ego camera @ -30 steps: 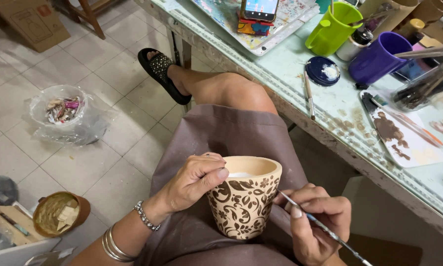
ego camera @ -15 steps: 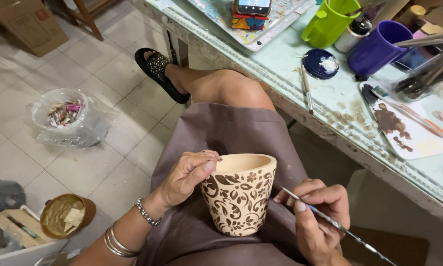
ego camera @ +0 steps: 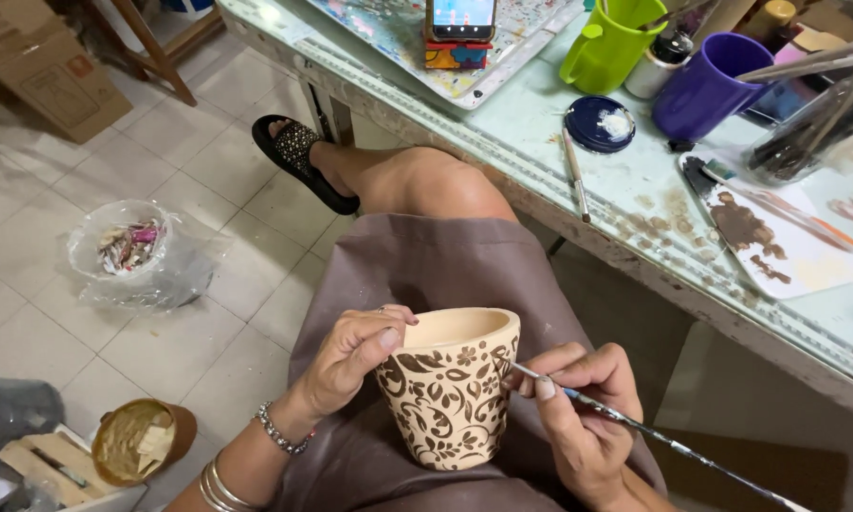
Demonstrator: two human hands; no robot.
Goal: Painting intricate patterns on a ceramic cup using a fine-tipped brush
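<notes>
Clay pot (ego camera: 450, 393), brown floral pattern, sits lower centre on the lap. Left hand (ego camera: 355, 356) grips its rim; right hand (ego camera: 578, 417) pinches a thin paintbrush (ego camera: 635, 431), tip now touching the pot's upper right wall, closer than before.

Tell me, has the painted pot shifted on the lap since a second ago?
Cannot tell. The pot sits on the grey skirt, held by the left hand, much as before; the whole view shifted with the camera, so any small move is unclear.

The left hand (ego camera: 350, 356) steadies a patterned clay pot (ego camera: 448, 389) on the lap; at its three o'clock, the right hand (ego camera: 578, 417) pinches a thin brush (ego camera: 654, 438) against it.
</notes>
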